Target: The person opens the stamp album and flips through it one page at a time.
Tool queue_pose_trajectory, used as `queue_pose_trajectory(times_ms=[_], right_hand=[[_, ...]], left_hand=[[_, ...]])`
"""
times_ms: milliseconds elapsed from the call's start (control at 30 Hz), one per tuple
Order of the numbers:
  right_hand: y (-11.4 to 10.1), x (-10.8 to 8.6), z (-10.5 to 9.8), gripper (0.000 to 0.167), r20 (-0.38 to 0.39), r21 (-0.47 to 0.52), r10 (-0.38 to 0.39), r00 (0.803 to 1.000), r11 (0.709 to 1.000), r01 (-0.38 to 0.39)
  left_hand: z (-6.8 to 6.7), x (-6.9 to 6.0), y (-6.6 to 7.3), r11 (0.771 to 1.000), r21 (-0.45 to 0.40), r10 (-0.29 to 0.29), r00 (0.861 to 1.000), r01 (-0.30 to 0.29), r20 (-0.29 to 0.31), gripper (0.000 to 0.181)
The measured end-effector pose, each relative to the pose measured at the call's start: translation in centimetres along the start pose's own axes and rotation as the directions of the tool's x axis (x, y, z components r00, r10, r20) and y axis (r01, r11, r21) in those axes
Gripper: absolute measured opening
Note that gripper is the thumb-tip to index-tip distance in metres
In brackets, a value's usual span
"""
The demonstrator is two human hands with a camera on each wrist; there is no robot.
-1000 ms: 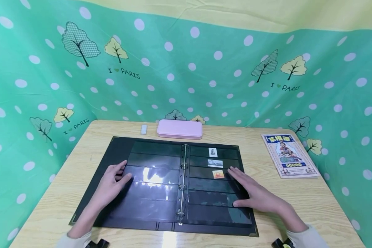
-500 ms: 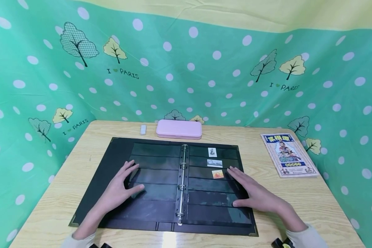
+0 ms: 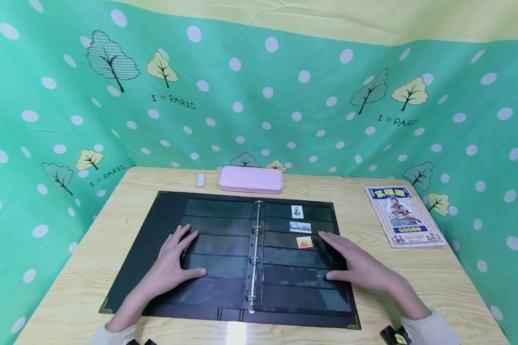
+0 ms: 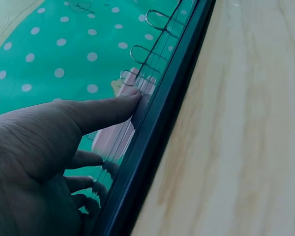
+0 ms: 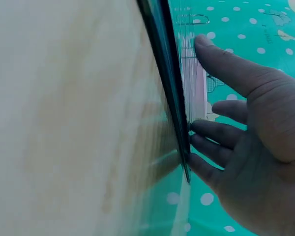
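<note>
A black ring binder [image 3: 155, 230] lies spread out with dark pocket pages on both sides of its metal rings [image 3: 253, 260]. My left hand [image 3: 168, 268] rests on the left page with fingers spread; in the left wrist view the same hand [image 4: 44, 142] has its thumb tip on the page surface. On the right page's outer part rests my right hand [image 3: 364, 268], fingers extended, and the right wrist view shows that hand [image 5: 260, 113] with fingertips against the page. Three small stamps sit in the right page's upper pockets: a portrait [image 3: 297, 212], a landscape [image 3: 300, 227] and an orange one [image 3: 304, 242].
Behind the binder, a pink case [image 3: 250, 179] and a small white block [image 3: 200, 180] stand near the table's back edge. A booklet with a colourful cover [image 3: 402, 216] lies at the right of the wooden table [image 3: 345, 201]. A green dotted curtain [image 3: 241, 120] surrounds the table.
My left hand has moved right and slightly toward me across the left page, its fingers spreading wider. The bright glare there is gone. My right hand has stayed in place.
</note>
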State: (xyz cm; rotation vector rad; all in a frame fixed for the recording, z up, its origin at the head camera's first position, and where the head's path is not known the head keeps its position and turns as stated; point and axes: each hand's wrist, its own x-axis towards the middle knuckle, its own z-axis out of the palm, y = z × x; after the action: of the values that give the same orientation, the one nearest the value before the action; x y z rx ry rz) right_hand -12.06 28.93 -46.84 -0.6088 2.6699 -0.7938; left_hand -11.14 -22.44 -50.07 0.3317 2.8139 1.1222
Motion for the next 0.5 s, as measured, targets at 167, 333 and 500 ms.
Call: queue_pose_trajectory(times_ms=[167,333,500], right_hand=[[0.0,0.6,-0.5,0.092,-0.063,-0.043,0.007,0.998,0.999,-0.010],[0.5,1.0,-0.8,0.091,-0.122,-0.054,-0.019,0.992,0.998,0.012],[1.0,1.7,-1.3,0.093,-0.151,-0.045,-0.061,0.987,0.997,0.055]], left_hand=[[0.1,0.1,0.1,1.000,-0.010,0.006,1.000,-0.006,0.000,0.105],[0.0,0.1,0.1,1.000,-0.013,0.015,1.000,-0.015,-0.001,0.104],[0.0,0.1,0.0,1.000,-0.003,0.026,1.000,-0.026,-0.006,0.104]])
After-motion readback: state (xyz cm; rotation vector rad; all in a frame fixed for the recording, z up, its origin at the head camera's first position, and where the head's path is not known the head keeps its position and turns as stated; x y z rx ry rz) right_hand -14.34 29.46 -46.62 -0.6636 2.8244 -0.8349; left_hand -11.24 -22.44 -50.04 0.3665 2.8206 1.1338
